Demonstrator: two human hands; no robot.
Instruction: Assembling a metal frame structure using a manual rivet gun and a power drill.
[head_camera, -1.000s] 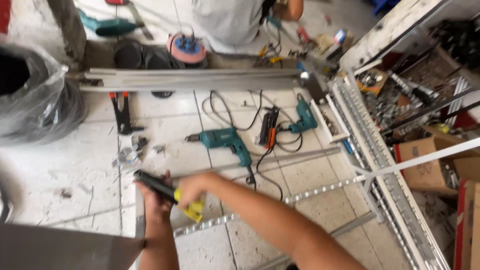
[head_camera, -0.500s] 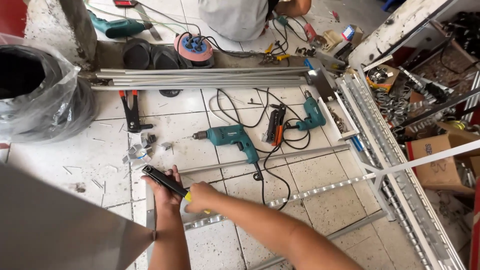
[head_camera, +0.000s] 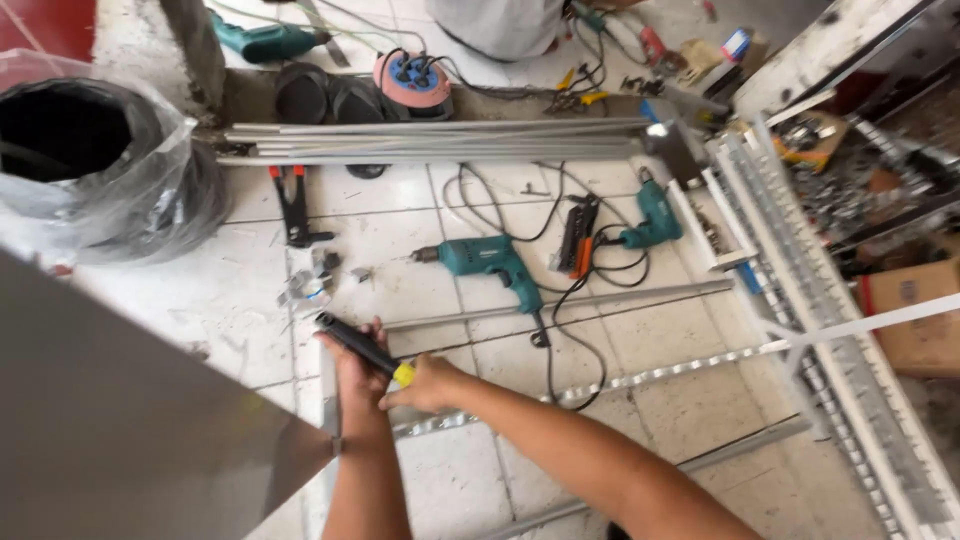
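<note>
A: Change since the earlier frame? The view has drawn in; both hands sit lower centre as before, and the black-handled tool (head_camera: 362, 349) has tipped a little flatter.

B: Stock, largest first. Grey sheet (head_camera: 120, 420), lower left corner. Black-bagged bin (head_camera: 95, 165), upper left. White perforated rack (head_camera: 830, 330), down the right side. Bundle of grey rods (head_camera: 430, 140), across the top. Cardboard box (head_camera: 915, 320), right edge. Teal drill (head_camera: 490, 262), centre, cord trailing; a smaller teal drill (head_camera: 652, 215) to its right. Red cable reel (head_camera: 412, 82), top centre. Red-handled cutters (head_camera: 293, 205), left of centre.

A: The item in hand?

B: The tool, lower centre, over the tiled floor (head_camera: 400, 220): black grip, yellow collar, slanting up to the left. Likely stiff, moderate weight for its size, rubbery handle, unlikely to slip. Best held on the black grip, away from the yellow end.

A: Hand poses?

B: Left hand (head_camera: 357, 372): forearm rising from the bottom edge, fingers wrapped around the black grip from beneath. Right hand (head_camera: 428, 384): arm coming in from the lower right, fingers curled and closed at the yellow collar. Both clasp the tool; neither is spread.
</note>
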